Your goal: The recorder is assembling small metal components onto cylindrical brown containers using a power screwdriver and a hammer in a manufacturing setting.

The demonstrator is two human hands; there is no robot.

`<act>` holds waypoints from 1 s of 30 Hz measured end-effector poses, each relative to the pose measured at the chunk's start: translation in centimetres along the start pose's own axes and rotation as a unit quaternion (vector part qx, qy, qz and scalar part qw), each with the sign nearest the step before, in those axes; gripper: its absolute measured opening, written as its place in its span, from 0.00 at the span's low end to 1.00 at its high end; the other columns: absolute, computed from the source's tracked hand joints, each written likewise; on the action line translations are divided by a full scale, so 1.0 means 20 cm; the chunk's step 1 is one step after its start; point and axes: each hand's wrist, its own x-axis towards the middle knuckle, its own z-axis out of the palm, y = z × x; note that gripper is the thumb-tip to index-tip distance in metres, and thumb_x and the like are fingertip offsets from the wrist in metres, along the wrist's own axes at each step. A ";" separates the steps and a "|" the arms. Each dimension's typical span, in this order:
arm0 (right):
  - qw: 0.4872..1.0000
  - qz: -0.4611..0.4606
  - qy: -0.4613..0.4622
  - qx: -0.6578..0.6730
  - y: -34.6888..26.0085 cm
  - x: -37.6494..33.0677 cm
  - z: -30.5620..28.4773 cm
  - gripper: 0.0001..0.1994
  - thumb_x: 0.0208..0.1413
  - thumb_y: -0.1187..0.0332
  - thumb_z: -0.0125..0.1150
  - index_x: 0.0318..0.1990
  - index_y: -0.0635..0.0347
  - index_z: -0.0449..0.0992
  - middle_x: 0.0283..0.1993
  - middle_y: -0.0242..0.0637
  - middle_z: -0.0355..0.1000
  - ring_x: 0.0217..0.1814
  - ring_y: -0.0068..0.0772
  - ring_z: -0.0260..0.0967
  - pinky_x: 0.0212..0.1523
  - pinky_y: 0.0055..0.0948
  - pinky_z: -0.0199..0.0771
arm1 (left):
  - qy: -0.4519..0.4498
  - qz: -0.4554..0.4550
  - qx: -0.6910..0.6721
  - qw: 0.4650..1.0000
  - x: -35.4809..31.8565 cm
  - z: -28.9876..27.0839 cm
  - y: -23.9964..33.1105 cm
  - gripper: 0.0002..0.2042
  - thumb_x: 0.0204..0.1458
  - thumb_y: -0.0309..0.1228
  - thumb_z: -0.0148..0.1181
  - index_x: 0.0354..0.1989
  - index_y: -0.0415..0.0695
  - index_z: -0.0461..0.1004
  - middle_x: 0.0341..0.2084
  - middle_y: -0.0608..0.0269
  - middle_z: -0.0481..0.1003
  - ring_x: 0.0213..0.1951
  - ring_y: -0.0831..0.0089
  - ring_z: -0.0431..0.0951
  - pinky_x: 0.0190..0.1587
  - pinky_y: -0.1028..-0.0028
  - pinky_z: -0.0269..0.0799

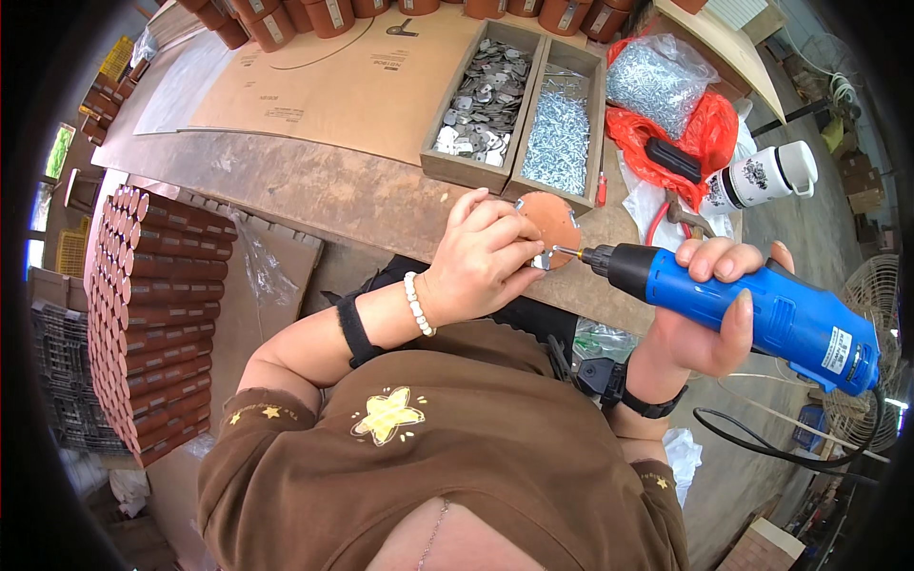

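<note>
My left hand (481,252) grips a reddish-brown piece with a flat round face (552,219); its body is hidden behind my fingers. Small shiny metal bits show at its rim, one of them a metal plate (543,260) beside my fingertips. My right hand (690,338) is wrapped round a blue electric screwdriver (762,309) with a black nose. Its thin bit points left and reaches a screw at the metal plate; whether the screw is seated I cannot tell. Beyond my hands stand a wooden box of flat metal plates (484,100) and another of silver screws (559,128).
A bag of screws (662,71), a red plastic bag (719,128), a white bottle (762,178) and a small red screwdriver (601,188) lie right of the boxes. Brown cylinders (171,314) are stacked at left; more line the table's back. The screwdriver's black cord (781,452) hangs right.
</note>
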 end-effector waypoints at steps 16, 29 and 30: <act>1.000 0.016 -0.012 0.002 0.06 -0.04 0.00 0.29 0.45 0.70 0.53 0.54 0.60 0.47 0.30 0.40 0.62 0.28 0.35 0.62 0.31 0.39 0.66 | 0.024 0.008 -0.008 1.000 0.00 0.00 0.00 0.13 0.26 0.28 0.66 0.25 0.46 0.72 0.30 0.70 0.70 0.38 0.68 0.67 0.48 0.58 0.54; 0.999 0.016 -0.021 -0.020 0.02 -0.06 0.02 0.30 0.43 0.69 0.56 0.54 0.59 0.48 0.28 0.38 0.62 0.26 0.34 0.62 0.29 0.37 0.67 | 0.027 0.003 -0.008 1.000 0.00 0.01 0.00 0.13 0.26 0.28 0.66 0.25 0.47 0.72 0.29 0.71 0.70 0.38 0.69 0.67 0.49 0.58 0.54; 0.999 0.016 -0.021 -0.021 0.02 -0.05 0.03 0.30 0.43 0.69 0.56 0.54 0.59 0.48 0.28 0.38 0.62 0.26 0.34 0.62 0.29 0.37 0.67 | 0.026 0.001 -0.011 1.000 0.00 0.01 0.00 0.13 0.26 0.28 0.66 0.25 0.47 0.72 0.29 0.71 0.70 0.38 0.69 0.67 0.49 0.59 0.54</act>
